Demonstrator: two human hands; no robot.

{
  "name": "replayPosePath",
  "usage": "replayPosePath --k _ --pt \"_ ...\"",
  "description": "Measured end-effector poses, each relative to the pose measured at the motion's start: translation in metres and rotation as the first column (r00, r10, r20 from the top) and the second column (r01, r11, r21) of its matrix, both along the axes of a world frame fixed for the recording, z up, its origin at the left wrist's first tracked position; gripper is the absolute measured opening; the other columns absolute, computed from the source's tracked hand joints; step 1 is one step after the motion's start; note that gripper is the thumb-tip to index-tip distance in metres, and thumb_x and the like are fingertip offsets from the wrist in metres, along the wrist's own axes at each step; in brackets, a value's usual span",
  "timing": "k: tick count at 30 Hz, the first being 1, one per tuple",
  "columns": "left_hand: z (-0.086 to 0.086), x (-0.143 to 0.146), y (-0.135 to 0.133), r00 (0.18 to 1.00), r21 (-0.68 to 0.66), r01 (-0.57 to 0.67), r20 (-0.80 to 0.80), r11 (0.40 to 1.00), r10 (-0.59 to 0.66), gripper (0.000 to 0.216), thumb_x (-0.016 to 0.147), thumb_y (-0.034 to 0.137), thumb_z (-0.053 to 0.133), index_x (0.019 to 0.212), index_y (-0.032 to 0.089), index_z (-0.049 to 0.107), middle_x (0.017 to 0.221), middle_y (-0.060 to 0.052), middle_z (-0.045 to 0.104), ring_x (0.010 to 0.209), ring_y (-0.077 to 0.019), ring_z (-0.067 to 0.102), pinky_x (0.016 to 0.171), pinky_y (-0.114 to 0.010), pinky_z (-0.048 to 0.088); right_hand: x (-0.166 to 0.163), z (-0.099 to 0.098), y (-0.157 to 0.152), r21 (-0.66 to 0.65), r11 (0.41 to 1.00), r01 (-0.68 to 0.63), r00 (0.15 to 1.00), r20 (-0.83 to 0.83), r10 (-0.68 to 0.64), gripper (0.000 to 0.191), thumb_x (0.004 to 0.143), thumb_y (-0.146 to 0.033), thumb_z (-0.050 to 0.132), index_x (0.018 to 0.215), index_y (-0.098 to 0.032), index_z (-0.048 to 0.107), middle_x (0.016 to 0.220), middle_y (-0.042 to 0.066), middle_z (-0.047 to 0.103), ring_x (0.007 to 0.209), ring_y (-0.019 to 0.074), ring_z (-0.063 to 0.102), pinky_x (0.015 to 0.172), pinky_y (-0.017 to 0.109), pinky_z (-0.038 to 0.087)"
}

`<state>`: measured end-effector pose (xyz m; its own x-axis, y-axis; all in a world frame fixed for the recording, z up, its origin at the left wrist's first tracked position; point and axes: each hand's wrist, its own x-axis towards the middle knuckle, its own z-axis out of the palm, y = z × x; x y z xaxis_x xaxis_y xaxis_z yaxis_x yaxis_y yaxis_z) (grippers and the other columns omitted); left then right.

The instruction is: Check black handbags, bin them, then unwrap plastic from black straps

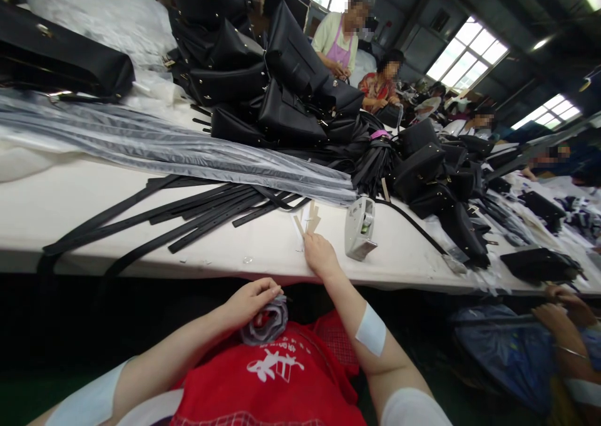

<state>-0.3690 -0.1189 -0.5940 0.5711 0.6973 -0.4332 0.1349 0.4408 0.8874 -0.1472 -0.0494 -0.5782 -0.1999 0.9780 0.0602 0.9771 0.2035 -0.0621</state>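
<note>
My left hand [257, 298] is closed around a coiled strap in clear plastic wrap [268, 324], held against my red apron [277, 382]. On the tabletop my right hand [320, 254] has its fingers drawn together at the near end of some beige paper strips [312, 217]; the fingertips are partly hidden. Just right of that hand stands a white tape dispenser [359, 229]. Loose black straps [206, 213] lie to the left, some hanging over the table's near edge. Behind them stretches a long bundle of plastic-wrapped straps [211, 157].
Black handbags [291, 113] are heaped at the back of the white table [263, 257], with more bags [432, 169] to the right. A black bag [61, 50] lies far left. Co-workers sit and stand across the table; another person's hands [558, 313] show at the right edge.
</note>
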Motion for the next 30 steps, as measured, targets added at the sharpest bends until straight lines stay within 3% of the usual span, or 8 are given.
replayPosePath --k 3,6,8,10,12,14,18,30 --pt "0.003 0.000 0.001 1.000 -0.006 0.018 0.009 1.000 -0.018 0.058 0.074 0.071 0.050 0.087 0.016 0.059 0.051 0.004 0.054 0.036 -0.0080 0.042 0.036 -0.019 0.033 0.016 0.024 -0.007 0.197 0.972 0.127 0.991 -0.065 -0.117 0.032 0.092 -0.013 0.035 0.115 -0.009 0.057 0.092 0.016 0.066 0.090 0.0251 0.060 0.084 0.038 0.045" --pt "0.005 0.000 0.002 0.999 0.006 0.039 -0.015 0.999 -0.039 0.061 0.075 0.073 0.045 0.089 0.016 0.060 0.052 0.002 0.058 0.036 -0.0085 0.043 0.036 -0.020 0.034 0.031 0.060 -0.033 0.421 0.866 0.269 0.942 -0.303 -0.146 0.025 0.092 -0.021 0.040 0.096 -0.013 0.064 0.082 0.011 0.068 0.079 0.0223 0.063 0.076 0.034 0.046" --pt "0.005 0.001 0.004 0.998 0.011 0.060 -0.022 0.998 -0.060 0.061 0.075 0.073 0.045 0.089 0.015 0.060 0.055 0.001 0.060 0.034 -0.0082 0.043 0.035 -0.020 0.033 0.035 0.083 -0.057 0.344 0.907 0.242 0.864 -0.503 -0.039 0.027 0.093 -0.027 0.042 0.079 -0.017 0.063 0.070 0.005 0.067 0.065 0.0178 0.062 0.067 0.029 0.047" --pt "0.005 0.003 0.006 0.997 0.001 0.082 -0.015 0.997 -0.082 0.060 0.075 0.072 0.047 0.088 0.015 0.060 0.056 0.001 0.061 0.033 -0.0081 0.043 0.035 -0.020 0.033 0.033 0.099 -0.080 0.173 0.981 0.087 0.748 -0.662 0.051 0.029 0.093 -0.029 0.042 0.072 -0.018 0.060 0.063 0.002 0.065 0.057 0.0144 0.060 0.059 0.025 0.046" --pt "0.005 0.006 0.008 0.994 -0.026 0.107 0.001 0.994 -0.107 0.060 0.074 0.072 0.048 0.087 0.015 0.060 0.055 0.001 0.061 0.033 -0.0081 0.043 0.034 -0.020 0.031 0.028 0.108 -0.098 0.035 0.995 -0.089 0.697 -0.712 0.087 0.027 0.092 -0.027 0.043 0.073 -0.019 0.060 0.063 0.001 0.065 0.056 0.0130 0.059 0.057 0.024 0.044" --pt "0.005 0.010 0.009 0.992 -0.054 0.129 0.011 0.990 -0.128 0.060 0.075 0.071 0.048 0.089 0.014 0.061 0.054 0.001 0.060 0.033 -0.0077 0.042 0.034 -0.020 0.030 0.020 0.107 -0.109 -0.019 0.985 -0.173 0.755 -0.644 0.120 0.024 0.090 -0.024 0.046 0.071 -0.019 0.060 0.062 0.000 0.064 0.056 0.0126 0.057 0.058 0.024 0.042" --pt "0.005 0.014 0.009 0.990 -0.072 0.139 -0.010 0.988 -0.141 0.060 0.076 0.070 0.047 0.094 0.014 0.062 0.058 0.001 0.061 0.034 -0.0072 0.042 0.034 -0.020 0.030 0.005 0.094 -0.121 0.034 0.981 -0.189 0.889 -0.418 0.186 0.019 0.085 -0.021 0.048 0.070 -0.017 0.060 0.063 0.002 0.061 0.059 0.0132 0.054 0.061 0.026 0.038" --pt "0.004 0.014 0.011 0.985 -0.041 0.174 -0.005 0.984 -0.175 0.061 0.077 0.069 0.047 0.096 0.013 0.060 0.053 0.001 0.059 0.035 -0.0090 0.044 0.036 -0.021 0.032 -0.009 0.083 -0.132 0.227 0.930 -0.287 0.865 -0.355 0.354 0.017 0.085 -0.018 0.047 0.080 -0.016 0.062 0.066 0.002 0.062 0.058 0.0137 0.051 0.059 0.029 0.035"
